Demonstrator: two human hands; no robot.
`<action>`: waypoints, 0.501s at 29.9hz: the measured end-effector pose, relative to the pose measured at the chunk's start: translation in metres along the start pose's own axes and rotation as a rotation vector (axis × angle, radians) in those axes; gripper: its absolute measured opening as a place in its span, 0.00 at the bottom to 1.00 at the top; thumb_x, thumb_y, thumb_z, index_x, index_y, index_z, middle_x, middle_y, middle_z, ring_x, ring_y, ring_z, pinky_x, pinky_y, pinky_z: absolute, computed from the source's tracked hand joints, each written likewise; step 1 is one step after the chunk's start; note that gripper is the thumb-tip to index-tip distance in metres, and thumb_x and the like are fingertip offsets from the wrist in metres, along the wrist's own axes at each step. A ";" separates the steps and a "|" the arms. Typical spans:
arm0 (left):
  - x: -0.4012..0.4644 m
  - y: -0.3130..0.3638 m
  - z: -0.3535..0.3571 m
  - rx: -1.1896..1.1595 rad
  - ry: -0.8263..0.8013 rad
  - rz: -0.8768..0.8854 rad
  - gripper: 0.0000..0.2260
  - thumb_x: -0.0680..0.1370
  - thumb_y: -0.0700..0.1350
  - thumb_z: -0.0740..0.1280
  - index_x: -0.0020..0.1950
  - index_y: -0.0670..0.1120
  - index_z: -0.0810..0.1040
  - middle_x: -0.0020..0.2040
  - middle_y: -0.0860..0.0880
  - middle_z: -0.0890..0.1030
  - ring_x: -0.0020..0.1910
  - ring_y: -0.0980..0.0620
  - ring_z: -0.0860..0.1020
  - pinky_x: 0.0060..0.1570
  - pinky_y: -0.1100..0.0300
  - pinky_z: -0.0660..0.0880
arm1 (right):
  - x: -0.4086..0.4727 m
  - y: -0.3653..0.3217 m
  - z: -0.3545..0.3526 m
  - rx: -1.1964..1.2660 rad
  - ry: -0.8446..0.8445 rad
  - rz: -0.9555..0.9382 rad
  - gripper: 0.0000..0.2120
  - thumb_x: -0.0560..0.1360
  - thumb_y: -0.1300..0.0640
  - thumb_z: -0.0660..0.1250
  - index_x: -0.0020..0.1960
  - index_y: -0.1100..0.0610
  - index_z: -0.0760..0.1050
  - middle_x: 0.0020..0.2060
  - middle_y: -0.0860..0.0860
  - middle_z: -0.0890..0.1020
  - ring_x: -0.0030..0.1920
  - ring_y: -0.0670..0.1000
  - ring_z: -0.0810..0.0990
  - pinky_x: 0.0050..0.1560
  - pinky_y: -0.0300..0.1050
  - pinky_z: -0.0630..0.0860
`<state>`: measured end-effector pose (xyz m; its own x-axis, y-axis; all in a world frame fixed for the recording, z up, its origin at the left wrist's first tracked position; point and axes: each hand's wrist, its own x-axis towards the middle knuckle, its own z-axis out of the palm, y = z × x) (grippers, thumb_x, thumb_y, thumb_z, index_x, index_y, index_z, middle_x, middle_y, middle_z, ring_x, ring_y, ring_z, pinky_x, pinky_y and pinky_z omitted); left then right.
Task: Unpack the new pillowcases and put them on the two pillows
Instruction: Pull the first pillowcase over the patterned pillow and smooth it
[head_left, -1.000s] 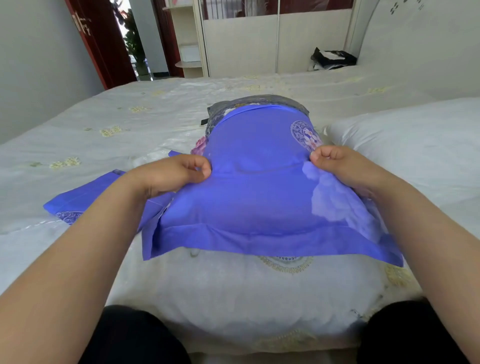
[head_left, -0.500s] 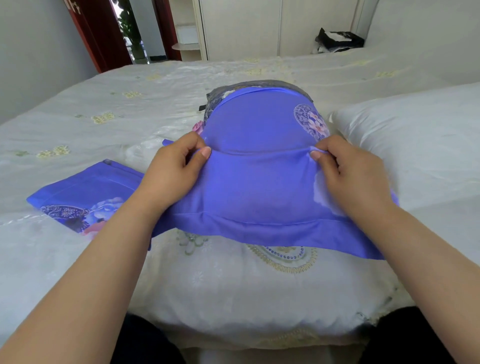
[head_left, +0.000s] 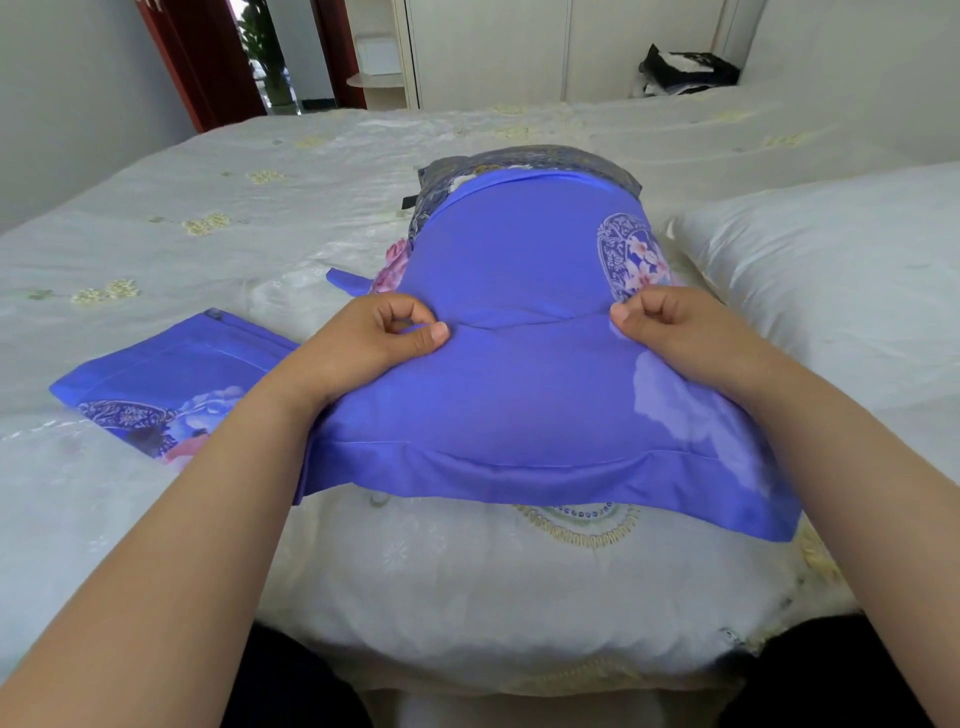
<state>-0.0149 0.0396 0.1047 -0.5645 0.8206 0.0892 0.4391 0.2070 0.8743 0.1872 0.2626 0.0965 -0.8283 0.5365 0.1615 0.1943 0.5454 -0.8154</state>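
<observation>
Bedspread (head_left: 218, 171) bears a purple pillowcase (head_left: 519, 395) stuffed with a pillow — left hand (head_left: 363, 343) and right hand (head_left: 675, 332) each grip-pinching its opening edge.

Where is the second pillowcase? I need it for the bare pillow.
In the head view, the folded pillowcase lies flat on the bed, just outside the left hand.

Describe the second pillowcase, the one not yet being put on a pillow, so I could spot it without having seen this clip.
Start at the pale embroidered bedspread. Left of the left hand lies the folded pillowcase, flat and touched by neither hand. Unlike the same-coloured blue pillowcase being pulled on, it is a thin flat rectangle with a floral print at its near edge.
</observation>
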 end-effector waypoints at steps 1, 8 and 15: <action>-0.001 -0.001 -0.001 -0.018 -0.005 -0.004 0.08 0.75 0.49 0.69 0.38 0.48 0.78 0.36 0.52 0.78 0.36 0.57 0.74 0.41 0.62 0.72 | -0.001 -0.001 0.001 -0.011 0.004 -0.019 0.15 0.76 0.49 0.66 0.40 0.61 0.76 0.35 0.55 0.74 0.37 0.50 0.69 0.41 0.44 0.66; -0.003 -0.006 -0.008 -0.056 -0.008 -0.141 0.34 0.64 0.64 0.74 0.39 0.32 0.69 0.38 0.46 0.69 0.38 0.51 0.67 0.35 0.60 0.65 | -0.005 0.000 0.000 0.092 0.003 0.025 0.33 0.63 0.31 0.68 0.39 0.64 0.74 0.33 0.54 0.67 0.35 0.48 0.63 0.37 0.42 0.61; -0.022 -0.024 -0.033 0.075 -0.094 -0.136 0.19 0.79 0.55 0.62 0.38 0.41 0.70 0.35 0.48 0.67 0.34 0.53 0.66 0.36 0.60 0.64 | -0.014 0.008 -0.001 -0.272 0.141 0.020 0.24 0.70 0.39 0.69 0.30 0.55 0.63 0.26 0.48 0.65 0.28 0.48 0.63 0.32 0.45 0.62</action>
<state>-0.0361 -0.0007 0.0975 -0.5564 0.8275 -0.0757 0.4159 0.3562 0.8367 0.2008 0.2605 0.0879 -0.7451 0.6230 0.2379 0.3595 0.6757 -0.6436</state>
